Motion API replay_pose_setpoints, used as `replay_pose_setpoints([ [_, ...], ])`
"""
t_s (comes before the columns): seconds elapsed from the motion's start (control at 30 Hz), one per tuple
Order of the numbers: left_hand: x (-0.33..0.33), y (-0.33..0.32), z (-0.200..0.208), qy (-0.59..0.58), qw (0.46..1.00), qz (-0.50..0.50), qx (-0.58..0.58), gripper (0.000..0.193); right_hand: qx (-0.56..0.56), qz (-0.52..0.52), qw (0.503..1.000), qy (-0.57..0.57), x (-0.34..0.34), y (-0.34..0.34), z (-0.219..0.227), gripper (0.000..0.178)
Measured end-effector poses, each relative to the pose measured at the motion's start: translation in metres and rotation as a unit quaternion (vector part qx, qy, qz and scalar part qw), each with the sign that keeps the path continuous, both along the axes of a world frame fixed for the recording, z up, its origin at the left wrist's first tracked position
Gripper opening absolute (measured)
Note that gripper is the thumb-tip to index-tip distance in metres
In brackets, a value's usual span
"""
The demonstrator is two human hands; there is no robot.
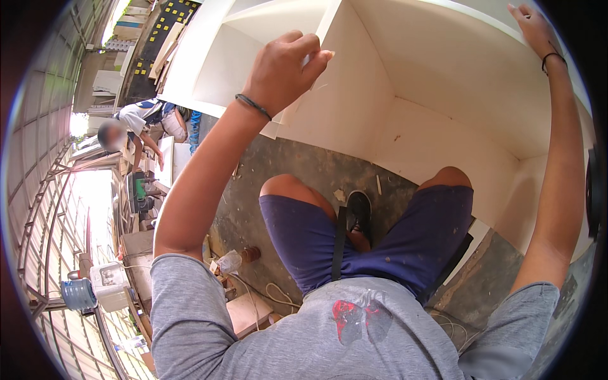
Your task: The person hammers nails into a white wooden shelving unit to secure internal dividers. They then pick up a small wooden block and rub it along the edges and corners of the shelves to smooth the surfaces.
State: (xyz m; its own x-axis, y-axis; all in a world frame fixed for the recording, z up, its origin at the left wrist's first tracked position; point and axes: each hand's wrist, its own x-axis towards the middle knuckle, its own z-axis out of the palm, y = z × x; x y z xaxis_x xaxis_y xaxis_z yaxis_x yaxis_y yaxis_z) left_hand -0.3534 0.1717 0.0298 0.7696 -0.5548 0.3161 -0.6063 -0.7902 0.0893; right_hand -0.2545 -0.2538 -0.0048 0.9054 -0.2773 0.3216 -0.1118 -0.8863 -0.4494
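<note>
A large white cabinet [443, 101] with open compartments stands in front of me. My left hand [288, 66] is raised at the front edge of its upright divider [328, 25], fingers curled into a pinch. Something small and pale shows between thumb and fingers, too little of it to name. Below that hand, a thin whitish strip [278, 123] lies along the cabinet edge; whether it joins what I pinch, I cannot tell. My right hand [535, 30] reaches to the far right beside the cabinet's edge, its visible fingers stretched out, holding nothing that I can see.
My knees and a dark shoe [359, 212] are close to the cabinet, above a stained concrete floor [278, 158]. Cables [278, 294] and a clear plastic bag [229, 261] lie at left. Farther left, another person [149, 123] bends over a white panel near a green tool [139, 187].
</note>
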Motion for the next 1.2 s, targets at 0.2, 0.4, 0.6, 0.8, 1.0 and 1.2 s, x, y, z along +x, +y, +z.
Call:
replay_pose_setpoints([
  [0.2, -0.014, 0.005, 0.003, 0.015, 1.0, 0.009, 0.006, 0.022, -0.016, 0.012, 1.0, 0.016, 0.009, -0.007, -0.009, 0.04],
  [0.4, -0.026, 0.003, 0.006, 0.036, 0.999, 0.027, 0.009, 0.023, -0.07, 0.033, 0.997, 0.003, 0.047, -0.049, -0.047, 0.051],
  [0.6, -0.044, 0.005, 0.016, 0.062, 0.996, 0.047, 0.046, 0.025, -0.082, 0.041, 0.995, 0.029, 0.05, -0.051, -0.043, 0.049],
  [0.8, -0.051, 0.014, 0.012, 0.049, 0.997, 0.052, 0.012, 0.026, -0.108, 0.032, 0.994, -0.005, 0.055, -0.052, -0.054, 0.059],
  [1.0, -0.087, 0.006, 0.026, -0.044, 0.97, 0.113, -0.212, 0.018, -0.039, 0.075, 0.996, 0.03, 0.052, -0.06, -0.053, 0.059],
  [1.2, -0.136, -0.021, 0.035, 0.09, 0.843, 0.136, -0.513, 0.015, -0.06, 0.082, 0.995, 0.01, 0.045, -0.067, -0.04, 0.053],
])
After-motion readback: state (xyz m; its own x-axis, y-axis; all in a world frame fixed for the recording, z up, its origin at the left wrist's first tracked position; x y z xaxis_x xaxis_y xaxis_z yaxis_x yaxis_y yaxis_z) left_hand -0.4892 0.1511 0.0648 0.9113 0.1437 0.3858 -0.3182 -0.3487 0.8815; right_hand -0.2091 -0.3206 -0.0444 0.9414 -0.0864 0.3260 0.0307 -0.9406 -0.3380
